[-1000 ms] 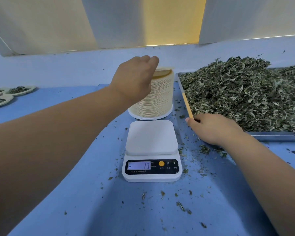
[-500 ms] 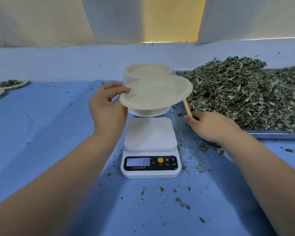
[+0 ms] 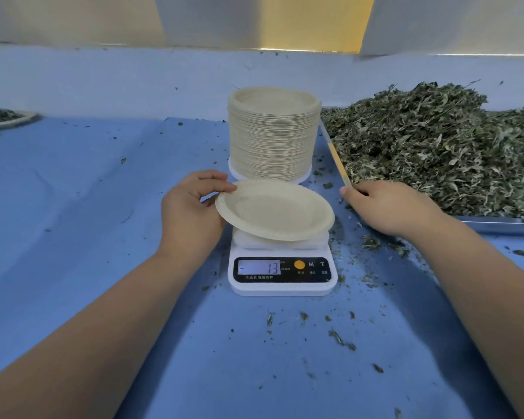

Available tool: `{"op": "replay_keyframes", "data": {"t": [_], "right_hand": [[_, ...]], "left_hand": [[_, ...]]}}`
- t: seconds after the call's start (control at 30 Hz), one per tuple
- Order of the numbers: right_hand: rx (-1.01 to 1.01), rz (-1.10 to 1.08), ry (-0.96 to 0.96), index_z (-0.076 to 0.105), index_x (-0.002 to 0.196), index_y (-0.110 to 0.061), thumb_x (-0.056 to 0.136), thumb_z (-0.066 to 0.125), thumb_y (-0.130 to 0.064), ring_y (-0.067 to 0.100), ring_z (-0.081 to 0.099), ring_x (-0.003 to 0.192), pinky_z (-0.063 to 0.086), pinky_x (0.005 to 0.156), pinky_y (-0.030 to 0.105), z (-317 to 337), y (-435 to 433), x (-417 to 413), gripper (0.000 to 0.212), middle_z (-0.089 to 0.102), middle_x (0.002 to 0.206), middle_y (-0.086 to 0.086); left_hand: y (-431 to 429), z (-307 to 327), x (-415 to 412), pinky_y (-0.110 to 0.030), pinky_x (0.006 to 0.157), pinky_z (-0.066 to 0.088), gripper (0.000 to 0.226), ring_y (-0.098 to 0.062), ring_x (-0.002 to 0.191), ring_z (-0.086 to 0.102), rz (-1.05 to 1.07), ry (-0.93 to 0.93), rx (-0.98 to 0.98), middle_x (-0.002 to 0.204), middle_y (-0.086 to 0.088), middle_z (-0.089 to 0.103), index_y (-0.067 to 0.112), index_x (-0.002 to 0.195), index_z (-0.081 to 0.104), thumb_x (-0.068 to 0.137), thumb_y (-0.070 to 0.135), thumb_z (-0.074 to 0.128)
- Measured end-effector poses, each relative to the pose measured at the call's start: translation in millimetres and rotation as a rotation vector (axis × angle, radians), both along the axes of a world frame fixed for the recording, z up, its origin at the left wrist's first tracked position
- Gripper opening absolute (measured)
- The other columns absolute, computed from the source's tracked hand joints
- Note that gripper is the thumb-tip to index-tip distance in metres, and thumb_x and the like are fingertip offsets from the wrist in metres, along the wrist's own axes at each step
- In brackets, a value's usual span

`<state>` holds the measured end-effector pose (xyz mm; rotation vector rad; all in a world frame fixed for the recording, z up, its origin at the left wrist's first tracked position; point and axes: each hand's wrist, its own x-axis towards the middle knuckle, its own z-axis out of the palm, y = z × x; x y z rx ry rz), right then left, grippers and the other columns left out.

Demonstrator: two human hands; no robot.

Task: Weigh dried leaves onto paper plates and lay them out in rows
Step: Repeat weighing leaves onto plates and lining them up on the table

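A: Status on the weigh station?
B: Nearest me is the blue table cover [image 3: 103, 207], with loose leaf bits [image 3: 336, 337] scattered right of centre. Next is the scale [image 3: 282, 285], white, display towards me. It reads 13 with a dash ahead of it.
A: Plate on it?
B: I see one paper plate [image 3: 274, 210] directly over the platform, tilted, left rim higher. I can't tell if its low edge touches the platform. The left hand [image 3: 191, 213] pinches the plate's left rim between thumb and fingers.
A: Other side?
B: The right hand [image 3: 387, 207] is down at the near-left corner of the metal tray [image 3: 496, 226], knuckles up, fingers tucked towards the rim. I can't tell whether it grips the rim or only rests there.
A: Supply?
B: The stack of plates [image 3: 273, 134] stands upright just behind the scale. The dried leaves [image 3: 436, 146] are heaped in the tray right of the stack, with some spilled by the corner. At far left, by the frame edge, filled plates [image 3: 6, 117] sit on the cover, well apart from the scale.
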<state>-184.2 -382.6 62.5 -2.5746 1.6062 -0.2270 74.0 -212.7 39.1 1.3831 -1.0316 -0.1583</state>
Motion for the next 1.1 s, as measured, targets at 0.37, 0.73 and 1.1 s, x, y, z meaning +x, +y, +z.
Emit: {"op": "replay_keyframes", "data": {"t": [0.37,0.73,1.1], "right_hand": [[-0.126,-0.057,-0.242,0.055,0.113,-0.020,0.101,0.040,-0.057,0.023,0.057,0.066,0.040,0.053,0.032,6,2,2,0.041,0.061,0.080,0.005],[0.099,-0.043,0.096,0.056,0.136,-0.008,0.102,0.015,-0.066,0.034,0.008,0.154,0.019,0.120,0.060,21,-69,51,0.078,0.035,0.157,0.015],[0.342,-0.087,0.037,0.048,0.039,-0.023,0.085,0.015,-0.090,0.024,0.048,0.053,0.043,0.069,0.039,25,-65,46,0.087,0.046,0.039,-0.002]], "left_hand": [[-2,0,16,-0.030,0.102,0.054,0.032,-0.012,0.115,0.069,-0.031,0.475,0.121,0.117,-0.001,0.074,0.021,0.104,0.074,0.097,-0.004,0.055],[-12,3,-10,-0.017,0.068,0.053,0.062,0.014,0.073,0.068,-0.369,0.578,0.204,0.077,0.029,0.073,0.050,0.065,0.078,0.108,0.033,0.036],[-15,0,1,-0.049,0.113,0.042,0.051,-0.021,0.125,0.062,-0.358,0.538,0.268,0.131,0.002,0.069,0.027,0.128,0.067,0.089,0.053,0.049]]}}
